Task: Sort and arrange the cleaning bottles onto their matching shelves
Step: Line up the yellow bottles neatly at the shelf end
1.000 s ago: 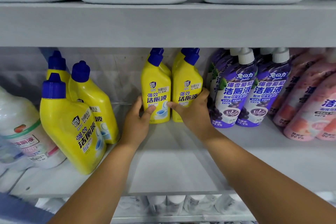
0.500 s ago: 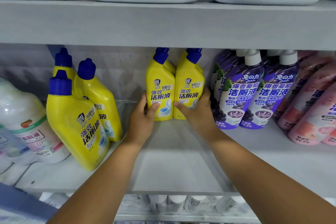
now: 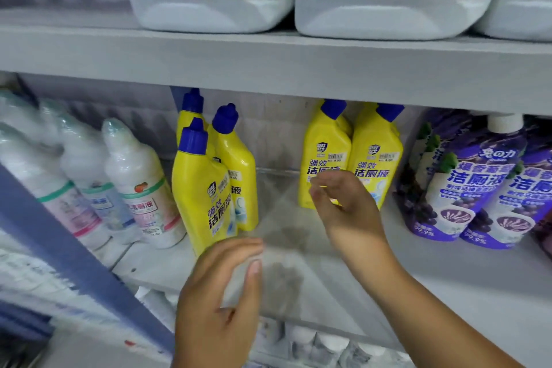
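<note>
Left grip (image 3: 221, 293) held apart with nothing in it near the shelf (image 3: 448, 284) edge, right grip (image 3: 343, 203) loosely curled, empty, before two upright yellow bottles (image 3: 349, 158), three more yellow bottles (image 3: 209, 188) tilted at left, purple bottles (image 3: 466, 188) at right.

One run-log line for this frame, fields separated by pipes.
phase: between grasps | left hand: open, holds nothing | right hand: fingers loosely curled, holds nothing | yellow bottles: upright pair on shelf | purple pouches: right of pair
</note>
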